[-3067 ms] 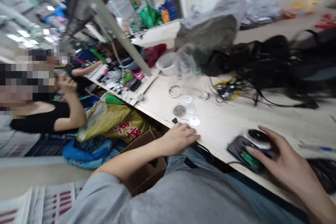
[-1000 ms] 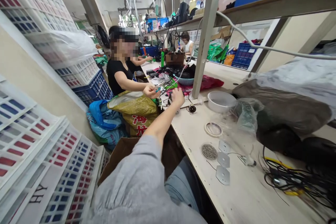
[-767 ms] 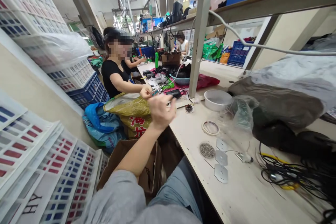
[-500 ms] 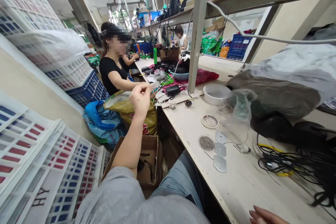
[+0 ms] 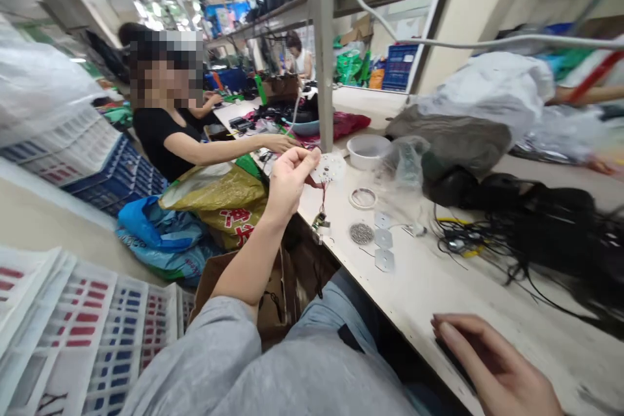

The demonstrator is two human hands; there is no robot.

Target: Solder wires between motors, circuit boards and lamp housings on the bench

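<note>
Since my left hand was up past the near edge, over the left end of the surface, elbow room was the thing to watch. Its thumb and index finger were clamped on a pale disc, with dark reddish wires hanging from it to a small circuit board right by that near edge. Couldn't tell whether the board touched the surface or just dangled.

Just beyond it, a co-worker's hand was stretched out near the left end, so that side was tight. The post stood close behind the disc too, with the white tub and a clear plastic bag along from it.

Next to the disc, in from the near edge, sat a tape ring, a round pile of tiny metal bits and three metal plates in a row. Black cables were tangled further right, toward the back.

My right hand was low at the near edge, well right of the plates, fingers curled in toward the thumb; can't tell if they were pinching anything. A wide stretch of white surface ran between it and the plates. Below the near edge, by my legs, was a cardboard box.
</note>
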